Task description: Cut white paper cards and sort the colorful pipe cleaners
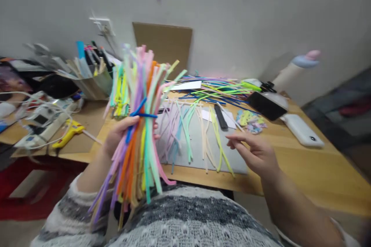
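A thick bundle of colored pipe cleaners [142, 139], bound round its middle by a blue one [145, 115], stands upright in my left hand [118, 133], whose fingers wrap around it. My right hand [255, 154] hovers over the right end of the grey mat [197, 154], fingers bent and thumb apart, with nothing visible in it. Loose purple, green, peach and yellow strips [220, 146] lie on the mat between the hands. Near its back right, a black bar [221, 117] rests beside a white paper.
Behind the mat lies a pile of long colored strips [214, 90]. A dark phone [268, 106], a white power bank [303, 130] and a bottle [292, 69] are at the right. The left side has a yellow glue gun [69, 134], a power strip [43, 129] and cables.
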`<state>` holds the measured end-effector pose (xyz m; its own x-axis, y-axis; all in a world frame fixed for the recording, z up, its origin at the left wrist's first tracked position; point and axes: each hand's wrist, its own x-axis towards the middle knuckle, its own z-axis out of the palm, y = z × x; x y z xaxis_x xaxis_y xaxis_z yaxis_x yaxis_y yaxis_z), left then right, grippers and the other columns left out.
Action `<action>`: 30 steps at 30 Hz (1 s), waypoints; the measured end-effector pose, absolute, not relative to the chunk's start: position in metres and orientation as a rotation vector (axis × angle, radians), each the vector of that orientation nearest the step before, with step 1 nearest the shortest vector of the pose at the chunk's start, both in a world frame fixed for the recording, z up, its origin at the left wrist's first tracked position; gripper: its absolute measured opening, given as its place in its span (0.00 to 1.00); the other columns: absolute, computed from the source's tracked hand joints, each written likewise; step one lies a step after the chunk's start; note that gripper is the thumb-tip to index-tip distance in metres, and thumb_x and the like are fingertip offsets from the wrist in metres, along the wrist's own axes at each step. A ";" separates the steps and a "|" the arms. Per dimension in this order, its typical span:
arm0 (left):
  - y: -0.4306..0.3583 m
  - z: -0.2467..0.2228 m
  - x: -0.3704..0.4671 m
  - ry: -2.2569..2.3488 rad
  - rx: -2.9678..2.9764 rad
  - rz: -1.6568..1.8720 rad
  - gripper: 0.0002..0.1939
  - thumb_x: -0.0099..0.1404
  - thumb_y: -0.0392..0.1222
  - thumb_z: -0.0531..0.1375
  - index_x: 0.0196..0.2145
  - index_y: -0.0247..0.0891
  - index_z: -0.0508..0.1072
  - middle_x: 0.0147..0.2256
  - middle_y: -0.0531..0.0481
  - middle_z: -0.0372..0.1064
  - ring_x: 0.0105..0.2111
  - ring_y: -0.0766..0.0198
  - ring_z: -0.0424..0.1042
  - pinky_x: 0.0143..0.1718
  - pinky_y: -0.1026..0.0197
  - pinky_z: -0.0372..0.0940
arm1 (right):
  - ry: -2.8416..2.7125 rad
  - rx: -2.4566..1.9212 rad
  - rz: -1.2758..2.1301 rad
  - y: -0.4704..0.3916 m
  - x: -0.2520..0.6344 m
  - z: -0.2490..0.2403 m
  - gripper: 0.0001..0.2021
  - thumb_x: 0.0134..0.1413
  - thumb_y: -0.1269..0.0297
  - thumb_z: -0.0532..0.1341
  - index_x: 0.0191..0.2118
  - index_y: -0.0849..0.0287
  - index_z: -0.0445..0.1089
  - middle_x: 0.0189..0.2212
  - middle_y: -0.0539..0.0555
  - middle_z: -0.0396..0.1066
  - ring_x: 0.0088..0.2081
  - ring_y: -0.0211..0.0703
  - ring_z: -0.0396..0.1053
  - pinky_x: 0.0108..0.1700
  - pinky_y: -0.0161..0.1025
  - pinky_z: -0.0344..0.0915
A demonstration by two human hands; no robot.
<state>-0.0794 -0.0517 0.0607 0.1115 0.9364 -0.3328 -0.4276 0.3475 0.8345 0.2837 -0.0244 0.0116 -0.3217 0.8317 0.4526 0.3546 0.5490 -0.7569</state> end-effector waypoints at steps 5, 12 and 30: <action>-0.060 0.059 -0.096 1.230 0.629 1.072 0.10 0.54 0.49 0.60 0.33 0.47 0.78 0.30 0.51 0.78 0.28 0.55 0.77 0.28 0.59 0.74 | -1.511 -1.201 0.641 -0.042 0.307 -0.002 0.07 0.55 0.65 0.58 0.37 0.57 0.73 0.23 0.49 0.70 0.26 0.37 0.68 0.30 0.37 0.68; -0.052 0.048 -0.077 1.246 0.684 0.977 0.14 0.43 0.44 0.71 0.30 0.44 0.77 0.26 0.52 0.77 0.19 0.58 0.74 0.21 0.62 0.71 | -1.453 -1.258 0.832 -0.050 0.303 -0.022 0.07 0.55 0.65 0.58 0.36 0.60 0.73 0.22 0.50 0.70 0.25 0.35 0.67 0.29 0.35 0.67; -0.052 0.038 -0.047 0.796 0.780 0.919 0.12 0.62 0.46 0.57 0.35 0.32 0.69 0.28 0.50 0.70 0.23 0.67 0.72 0.24 0.68 0.67 | -1.285 -0.687 1.884 -0.019 0.168 0.024 0.12 0.55 0.62 0.59 0.45 0.56 0.64 0.36 0.52 0.68 0.30 0.35 0.69 0.30 0.35 0.67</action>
